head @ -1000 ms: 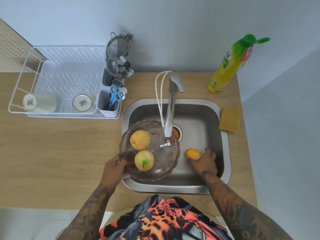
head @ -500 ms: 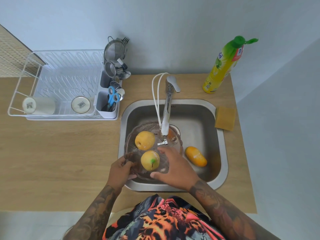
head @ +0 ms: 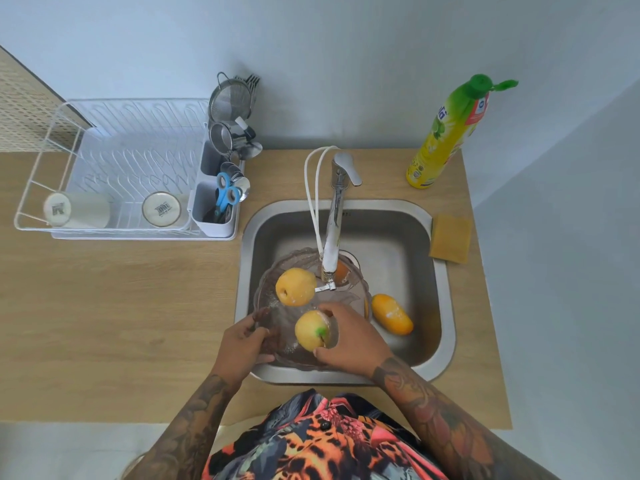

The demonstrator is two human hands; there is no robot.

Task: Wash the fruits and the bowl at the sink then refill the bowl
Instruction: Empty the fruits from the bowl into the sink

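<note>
A steel sink (head: 408, 237) set in a wooden counter (head: 138, 289) is seen from above. A clear glass bowl (head: 298, 263) is held inside the sink at its left side, under the tap (head: 334, 233). The bowl's near-left rim is gripped by the left hand (head: 242, 344), with fingers curled over the edge. A yellow apple (head: 311, 330) with a green stem spot is grasped in the bowl by the right hand (head: 349, 341), thumb and fingers curled round it. A second yellow fruit (head: 295, 286) lies in the bowl farther back, just beside the tap's spout. An orange fruit (head: 392, 314) lies on the sink floor to the right of the bowl, close to it. Another orange shape is partly seen behind the spout near the drain; what it is cannot be told. A yellow sponge (head: 451, 238) rests on the counter at the sink's right edge, and a yellow soap bottle (head: 446, 133) with a green cap stands behind it by the wall. A white dish rack (head: 114, 168) sits on the counter to the left, with two cups lying in it and a caddy holding blue scissors (head: 225, 192) and metal utensils
</note>
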